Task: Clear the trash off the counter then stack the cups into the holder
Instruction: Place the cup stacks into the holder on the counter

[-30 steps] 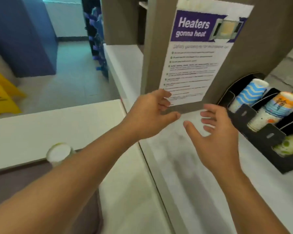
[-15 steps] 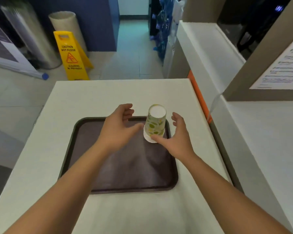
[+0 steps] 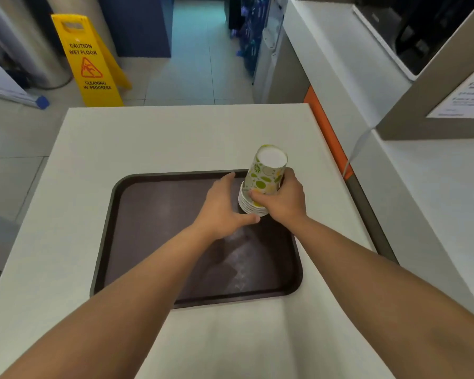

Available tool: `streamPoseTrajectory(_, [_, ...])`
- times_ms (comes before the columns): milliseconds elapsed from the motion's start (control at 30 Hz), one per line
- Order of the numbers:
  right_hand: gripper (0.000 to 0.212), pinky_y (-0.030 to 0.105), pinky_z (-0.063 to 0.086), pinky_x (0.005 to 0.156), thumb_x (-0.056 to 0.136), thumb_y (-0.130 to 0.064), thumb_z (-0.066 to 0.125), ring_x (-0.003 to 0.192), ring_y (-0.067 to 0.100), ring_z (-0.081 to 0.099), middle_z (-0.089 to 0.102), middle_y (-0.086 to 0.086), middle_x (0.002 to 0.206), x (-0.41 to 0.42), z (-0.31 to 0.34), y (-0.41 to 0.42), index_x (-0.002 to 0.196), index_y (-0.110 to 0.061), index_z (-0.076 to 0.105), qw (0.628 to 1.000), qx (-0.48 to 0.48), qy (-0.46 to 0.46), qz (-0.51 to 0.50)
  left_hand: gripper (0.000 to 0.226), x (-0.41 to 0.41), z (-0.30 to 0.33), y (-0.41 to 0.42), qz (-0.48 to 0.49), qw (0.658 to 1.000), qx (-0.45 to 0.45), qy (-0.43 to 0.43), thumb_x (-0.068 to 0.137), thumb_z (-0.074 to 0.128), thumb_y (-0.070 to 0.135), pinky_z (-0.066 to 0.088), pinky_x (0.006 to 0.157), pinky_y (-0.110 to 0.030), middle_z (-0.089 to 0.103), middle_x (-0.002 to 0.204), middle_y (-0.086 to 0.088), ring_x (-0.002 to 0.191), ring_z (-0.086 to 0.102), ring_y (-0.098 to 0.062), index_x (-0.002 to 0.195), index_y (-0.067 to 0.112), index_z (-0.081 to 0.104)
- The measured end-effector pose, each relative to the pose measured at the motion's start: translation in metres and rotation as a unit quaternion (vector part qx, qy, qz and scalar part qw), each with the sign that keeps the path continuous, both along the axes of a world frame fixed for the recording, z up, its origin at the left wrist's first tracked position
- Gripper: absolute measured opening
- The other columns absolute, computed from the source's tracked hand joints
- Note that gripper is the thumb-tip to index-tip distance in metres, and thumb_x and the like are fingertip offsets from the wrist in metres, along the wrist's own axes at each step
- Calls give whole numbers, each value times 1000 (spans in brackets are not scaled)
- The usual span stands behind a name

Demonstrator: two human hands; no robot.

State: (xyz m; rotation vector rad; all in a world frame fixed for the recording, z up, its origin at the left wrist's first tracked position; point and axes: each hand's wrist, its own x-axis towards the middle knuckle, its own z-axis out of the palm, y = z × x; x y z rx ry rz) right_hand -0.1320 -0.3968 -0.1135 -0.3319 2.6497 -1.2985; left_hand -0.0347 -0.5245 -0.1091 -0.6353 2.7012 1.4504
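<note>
Nearest, two bare forearms reach forward over a dark tray (image 3: 137, 242) lying on a white counter (image 3: 153, 138). The left hand (image 3: 225, 206) is spread loose, fingers extended, thumb just under the rims of a stack of cups (image 3: 263, 181) at its right; it grips nothing. The right hand (image 3: 282, 199) is wrapped around the stack's lower part, thumb across the front. The cups are upside down, base pointing up and tilted slightly away from the hands, long axis near upright, at the tray's far right corner. Beyond the hands, a yellow wet-floor sign (image 3: 91, 61) stands on the floor.
</note>
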Motion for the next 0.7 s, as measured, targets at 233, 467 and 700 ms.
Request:
streamPoseTrajectory(233, [69, 27, 53, 76, 56, -37, 87, 94, 14, 65, 65, -5, 103, 9, 10, 14, 113, -18, 54, 1000, 3, -7, 11, 106, -21, 1, 16, -9, 998, 47, 49, 50, 88, 39, 42, 106, -34, 51, 140, 3, 129, 48, -9, 141, 19, 38])
streamPoseTrajectory(467, [65, 26, 55, 74, 57, -39, 86, 90, 10, 63, 61, -9, 97, 12, 45, 15, 110, -20, 54, 999, -21, 37, 32, 63, -30, 21, 38, 59, 990, 65, 111, 63, 84, 27, 43, 65, -5, 54, 95, 24, 82, 54, 13, 114, 28, 47])
streamPoseTrajectory(700, [65, 31, 58, 74, 53, -46, 87, 90, 11, 65, 65, -7, 100, 1, 73, 40, 103, -24, 51, 998, -25, 56, 9, 58, -48, 42, 57, 51, 990, 11, 130, 63, 79, 39, 54, 77, -28, 60, 102, 19, 94, 63, -7, 114, 29, 54])
